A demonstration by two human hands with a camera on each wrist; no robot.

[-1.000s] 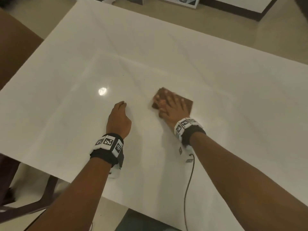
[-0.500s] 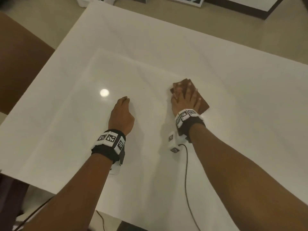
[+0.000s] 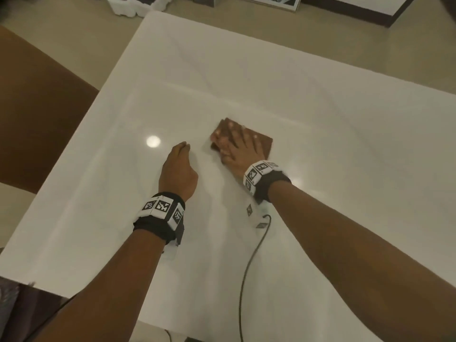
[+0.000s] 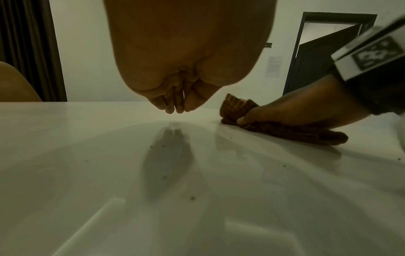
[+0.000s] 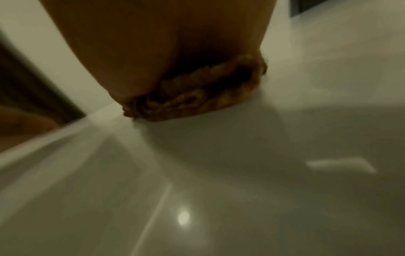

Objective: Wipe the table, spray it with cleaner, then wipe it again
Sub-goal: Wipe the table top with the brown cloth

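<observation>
A brown knitted cloth point(image 3: 264, 141) lies on the glossy white table point(image 3: 320, 107) near its middle. My right hand point(image 3: 237, 146) lies flat on it with fingers spread and presses it down. In the left wrist view the cloth point(image 4: 295, 133) bunches up in front of that hand's thumb point(image 4: 243, 119). The blurred right wrist view shows the cloth point(image 5: 197, 97) under the palm. My left hand point(image 3: 179, 169) is a little to the left of the cloth, fingers loosely curled, tips point(image 4: 175, 109) just above the table, holding nothing.
Small dark specks point(image 4: 192, 198) dot the table near my left hand. A thin cable point(image 3: 249, 255) trails from my right wrist over the near edge. A brown chair point(image 3: 37, 107) stands at the left. White foam pieces point(image 3: 133, 6) lie on the floor beyond the table.
My right hand slid the cloth out to the right and farther away, then back left toward my left hand. The left hand has stayed in place.
</observation>
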